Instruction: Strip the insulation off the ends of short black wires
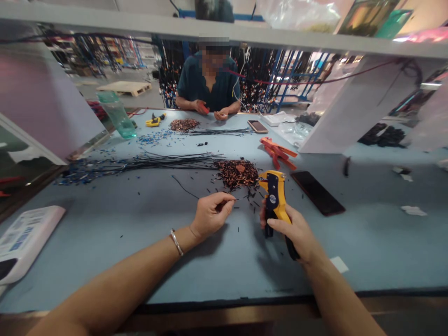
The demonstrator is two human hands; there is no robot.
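Observation:
Pinched between thumb and fingers of my left hand (213, 214) is a thin black wire (186, 189). Its tail runs off to the left above the mat, and its short end points right. My right hand (297, 233) is wrapped round the handles of a yellow and black wire stripper (275, 193), whose head points up and to the left. A gap separates the wire end from the tool's jaws. Just beyond the hands lies a pile of short black and copper-coloured offcuts (238, 175). A bundle of long black wires (168, 161) stretches left from it.
Orange-handled pliers (276, 151) and a black phone (318, 192) lie to the right. Across the table a person (210, 84) sits behind another offcut pile (184, 124). A green bottle (117, 114) stands far left; a white device (30, 242) is near left. A shelf (140, 35) crosses overhead.

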